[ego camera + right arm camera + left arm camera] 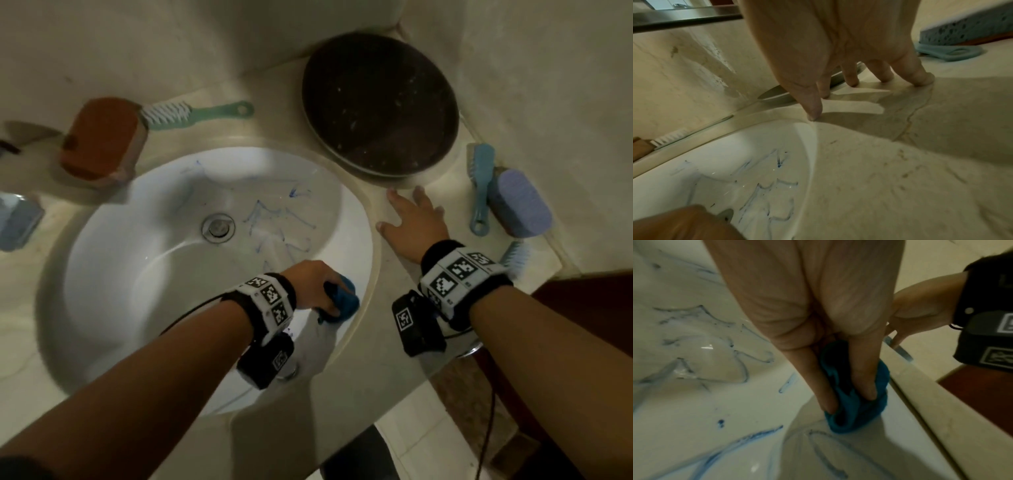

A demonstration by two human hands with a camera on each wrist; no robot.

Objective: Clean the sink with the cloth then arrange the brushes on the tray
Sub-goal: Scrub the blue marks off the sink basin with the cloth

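Left hand point(313, 284) clutches blue cloth point(344, 298) against sink point(113, 274); right hand point(416, 219) splayed on counter point(404, 308).

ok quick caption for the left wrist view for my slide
Left hand presses a blue cloth against the ink-streaked white sink near its rim.

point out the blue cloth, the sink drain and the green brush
blue cloth point(346, 298), head view, on the bunched fabric beside the left hand's fingers
sink drain point(218, 228), head view, on the metal stopper's centre
green brush point(209, 111), head view, on the middle of its handle
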